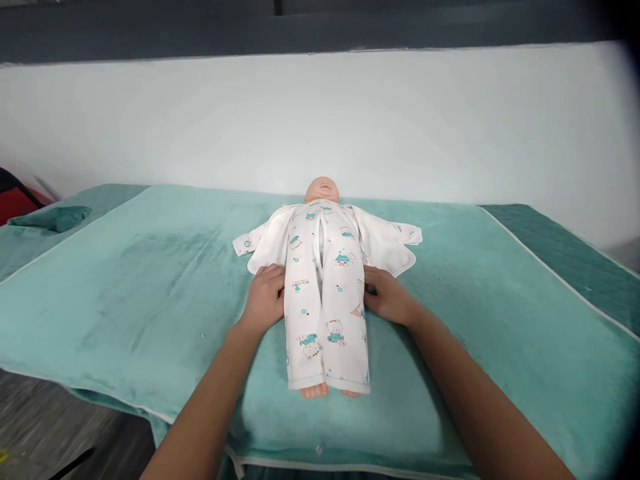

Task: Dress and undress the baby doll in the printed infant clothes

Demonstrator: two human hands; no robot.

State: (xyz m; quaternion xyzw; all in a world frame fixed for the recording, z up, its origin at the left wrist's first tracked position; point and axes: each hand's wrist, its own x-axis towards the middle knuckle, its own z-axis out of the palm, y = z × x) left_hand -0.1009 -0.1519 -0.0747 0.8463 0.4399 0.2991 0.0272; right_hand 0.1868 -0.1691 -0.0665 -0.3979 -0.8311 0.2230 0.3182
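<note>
A baby doll [321, 189] lies on its back, its head at the far side and its feet toward me. White printed baby pants [327, 300] cover its front from near the neck to the ankles, with a slit in the upper middle. Toes poke out below the hems. A white baby top [383, 240] is spread under the doll, its sleeves out to both sides. At the pants' left edge, my left hand [265, 298] has its fingers curled against the fabric. My right hand [389, 297] grips the opposite edge, its fingertips partly hidden.
A green sheet [165, 287] covers the padded table, with darker green fabric [565, 247] at the right end. Behind stands a white wall [320, 120]. A red and black object [15, 200] sits at the far left. Dark floor [65, 413] shows at lower left.
</note>
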